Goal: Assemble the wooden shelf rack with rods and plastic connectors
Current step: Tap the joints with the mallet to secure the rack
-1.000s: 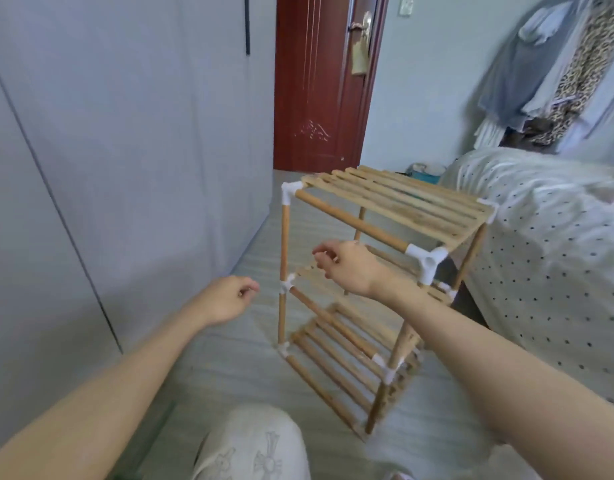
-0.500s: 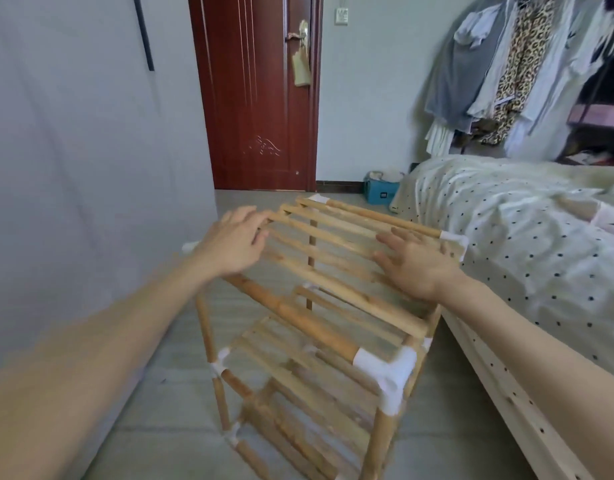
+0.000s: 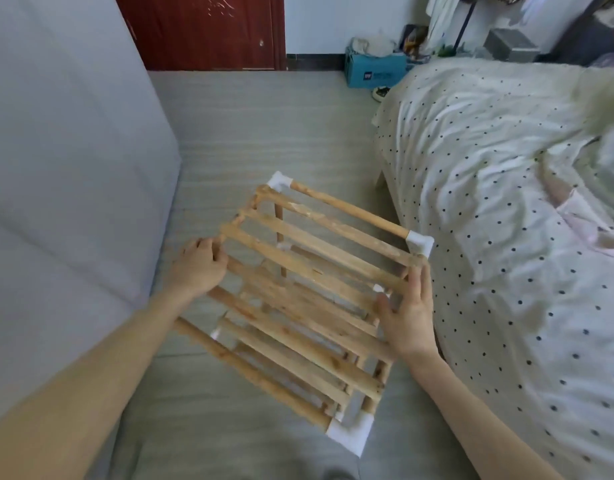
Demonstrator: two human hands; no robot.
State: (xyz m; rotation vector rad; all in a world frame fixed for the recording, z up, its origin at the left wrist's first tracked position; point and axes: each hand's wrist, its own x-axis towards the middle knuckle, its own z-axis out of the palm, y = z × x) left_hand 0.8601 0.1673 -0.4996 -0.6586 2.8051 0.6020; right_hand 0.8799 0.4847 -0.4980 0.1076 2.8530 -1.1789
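Note:
The wooden shelf rack stands on the floor below me, seen from above, its slatted top tier joined by white plastic connectors at the corners. Lower tiers show through the slats. My left hand grips the left edge of the top tier, fingers curled over the side rod. My right hand lies flat against the right edge, fingers straight along the slat ends and thumb on top.
A bed with a dotted cover runs close along the rack's right side. A grey wardrobe wall is on the left. A red door and a blue box stand at the far end of the floor strip.
My view has tipped down over the rack. Both hands have moved from the top slats out to the left and right edges of the top tier.

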